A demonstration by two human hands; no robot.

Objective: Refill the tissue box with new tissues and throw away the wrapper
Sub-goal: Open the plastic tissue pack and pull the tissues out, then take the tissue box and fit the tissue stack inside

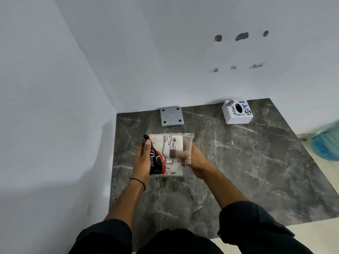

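A pack of tissues (166, 154) in a clear wrapper with black, red and white print is held above the dark marble floor. My left hand (142, 158) grips its left edge, thumb on top. My right hand (190, 156) holds the right end, its fingers showing blurred through the loose clear plastic. The white tissue box (237, 112), covered in stickers and with a dark oval opening on top, stands at the back right near the wall. A grey square plate (171, 116) with four holes, possibly the box's base, lies flat near the wall.
White walls close in on the left and back. The marble slab (238, 171) ends at pale flooring on the right and front right. A blue plastic object (326, 143), blurred, sits at the right edge. My dark-clothed knees fill the bottom.
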